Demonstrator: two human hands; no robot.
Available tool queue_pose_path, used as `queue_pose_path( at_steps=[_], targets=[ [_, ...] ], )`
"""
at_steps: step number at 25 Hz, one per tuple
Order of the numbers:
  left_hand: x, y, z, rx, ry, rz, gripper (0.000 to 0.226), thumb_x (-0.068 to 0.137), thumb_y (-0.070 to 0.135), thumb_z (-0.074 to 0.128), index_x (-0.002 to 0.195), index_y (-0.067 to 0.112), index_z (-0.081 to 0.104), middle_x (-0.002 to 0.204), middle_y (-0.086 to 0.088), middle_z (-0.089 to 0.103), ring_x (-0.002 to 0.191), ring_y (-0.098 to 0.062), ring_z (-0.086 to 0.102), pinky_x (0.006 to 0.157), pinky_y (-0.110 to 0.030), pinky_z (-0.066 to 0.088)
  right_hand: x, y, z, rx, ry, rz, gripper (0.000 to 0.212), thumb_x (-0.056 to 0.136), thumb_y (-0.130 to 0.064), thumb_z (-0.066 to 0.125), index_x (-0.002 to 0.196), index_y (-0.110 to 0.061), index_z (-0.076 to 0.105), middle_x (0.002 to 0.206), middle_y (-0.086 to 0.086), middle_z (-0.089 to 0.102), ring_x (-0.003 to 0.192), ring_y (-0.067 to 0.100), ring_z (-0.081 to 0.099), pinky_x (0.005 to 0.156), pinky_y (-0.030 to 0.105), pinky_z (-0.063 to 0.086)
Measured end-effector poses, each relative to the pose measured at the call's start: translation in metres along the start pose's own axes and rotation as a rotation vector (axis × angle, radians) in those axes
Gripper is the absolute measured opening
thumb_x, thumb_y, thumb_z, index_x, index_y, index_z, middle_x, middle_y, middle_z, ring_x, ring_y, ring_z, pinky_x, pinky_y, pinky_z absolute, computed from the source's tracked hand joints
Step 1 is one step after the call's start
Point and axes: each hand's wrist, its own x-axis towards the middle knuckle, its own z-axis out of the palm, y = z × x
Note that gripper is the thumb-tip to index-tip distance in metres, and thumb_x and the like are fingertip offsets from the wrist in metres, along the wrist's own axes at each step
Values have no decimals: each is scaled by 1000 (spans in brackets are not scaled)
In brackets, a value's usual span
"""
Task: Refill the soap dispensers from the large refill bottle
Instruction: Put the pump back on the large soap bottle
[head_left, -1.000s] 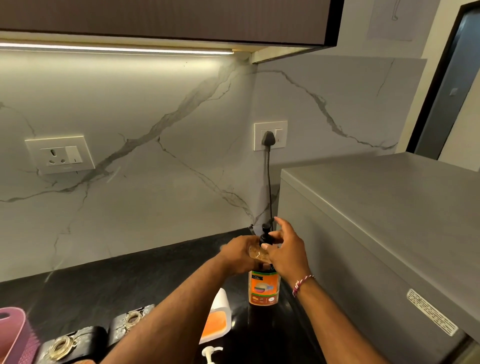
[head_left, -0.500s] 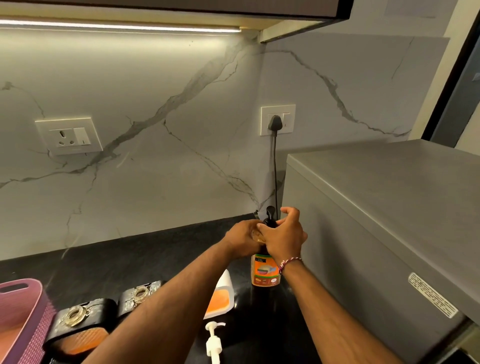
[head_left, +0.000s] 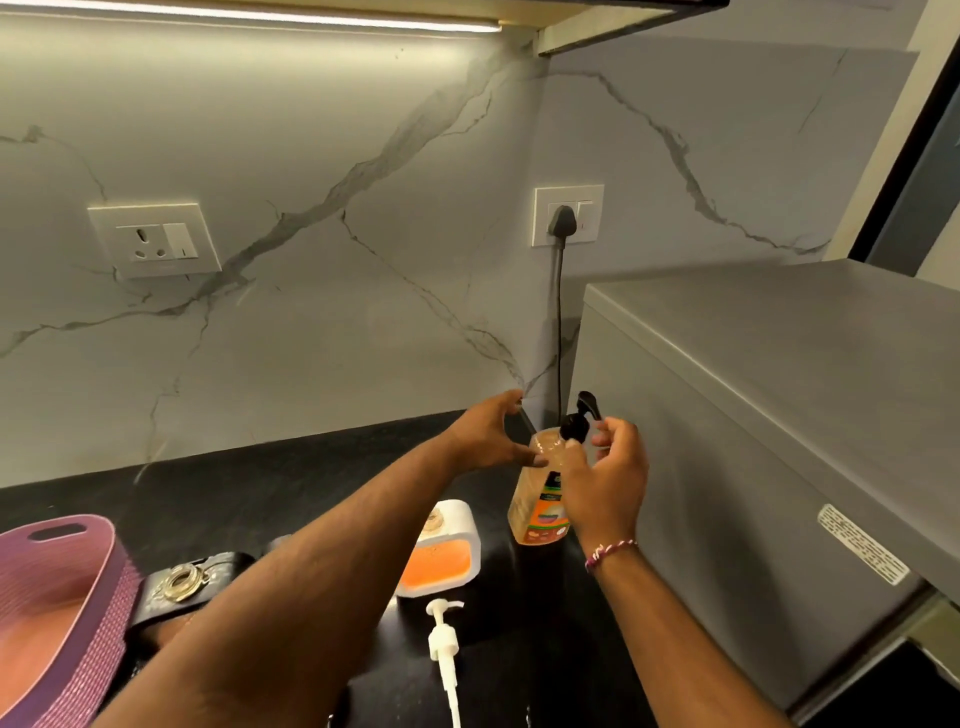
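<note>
Two hands at the pump bottle (head_left: 540, 512). It stands at the back of the dark surface (head_left: 311, 478), just beside the grey appliance (head_left: 779, 415), and looks slightly tilted. Clear body, orange label, pale orange liquid inside. Black pump head (head_left: 577, 423) sits on the neck.

Your right hand (head_left: 608, 480) is curled round the bottle's upper part, with the thumb on the shoulder and the fingertips bent in beside the pump collar. Your left hand (head_left: 488, 436) is spread wide and grips nothing. One digit appears to touch the bottle's shoulder.

White dispenser (head_left: 441, 551): near the bottle, to its left, holding orange liquid, its top opening uncapped. White pump (head_left: 441, 642): lying loose on the surface in front of it.

Black dispenser (head_left: 182, 577) with a brass-ringed opening is partly hidden by your left forearm. Pink basket (head_left: 57, 597) sits at the left edge. Black plug (head_left: 561, 221) is in the wall socket, and its cord drops behind the bottle.
</note>
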Motion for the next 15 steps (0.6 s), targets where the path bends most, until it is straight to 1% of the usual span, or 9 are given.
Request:
queue_pose_path(
  at_steps=[2, 4, 5, 7, 9, 10, 11, 12, 15],
  targets=[
    [-7, -4, -8, 17, -22, 2, 100, 72, 30, 84, 152, 23, 24, 152, -6, 38, 141, -27, 34, 113, -43, 30, -19, -2, 2, 67, -65, 12, 30, 75, -22, 67, 100, -17, 53, 93, 1, 56, 84, 18, 55, 68, 36, 53],
    [-12, -6, -11, 36, -70, -5, 101, 71, 30, 85, 152, 23, 25, 152, -5, 37, 140, -27, 34, 113, -43, 30, -27, 0, 2, 81, 12, -38, 18, 71, -14, 57, 88, -15, 50, 84, 2, 53, 73, 15, 50, 59, 35, 50],
    [-14, -6, -10, 39, -91, -7, 101, 70, 29, 85, 151, 23, 26, 152, -4, 39, 140, -27, 35, 113, -43, 31, -27, 1, 1, 69, 67, -64, 20, 66, -10, 53, 85, -13, 48, 82, 2, 49, 70, 15, 47, 58, 37, 47],
    [-18, -6, -6, 44, -139, -8, 94, 69, 27, 86, 147, 22, 34, 145, -3, 46, 135, -26, 41, 112, -43, 35, -23, 9, -2, 34, 73, -20, 31, 65, -3, 54, 95, -10, 50, 93, 5, 49, 79, 18, 47, 65, 41, 49],
    [-21, -7, 2, 22, -154, 0, 80, 71, 21, 84, 140, 20, 44, 136, -3, 55, 128, -23, 49, 108, -40, 40, -16, 18, -5, 14, -104, 142, 51, 72, 2, 63, 119, -11, 50, 119, 8, 51, 105, 25, 52, 84, 43, 50],
    [-23, -8, 7, -1, -157, 3, 73, 73, 17, 82, 136, 19, 47, 132, -3, 57, 124, -22, 52, 106, -39, 42, -16, 22, -6, 31, -222, 223, 58, 75, 1, 65, 129, -14, 46, 130, 7, 49, 115, 25, 50, 89, 41, 49],
    [-25, -8, 10, -21, -152, 5, 69, 74, 13, 80, 135, 19, 48, 129, -3, 59, 122, -22, 54, 105, -38, 42, -15, 23, -7, 63, -320, 266, 61, 79, -1, 66, 133, -16, 43, 134, 5, 49, 119, 24, 49, 90, 38, 48],
    [-26, -8, 12, -42, -146, 3, 69, 75, 10, 78, 136, 18, 47, 130, -4, 58, 122, -22, 53, 104, -36, 42, -15, 23, -7, 93, -385, 273, 61, 80, -2, 67, 134, -18, 43, 133, 4, 50, 119, 23, 51, 89, 35, 49],
    [-22, -7, 14, -215, -111, -49, 86, 75, 0, 75, 147, 17, 30, 138, -9, 50, 128, -27, 48, 97, -33, 42, -17, 26, -8, 73, -411, 224, 56, 78, -10, 74, 127, -20, 49, 123, 1, 57, 110, 16, 54, 85, 28, 49]
  ],
)
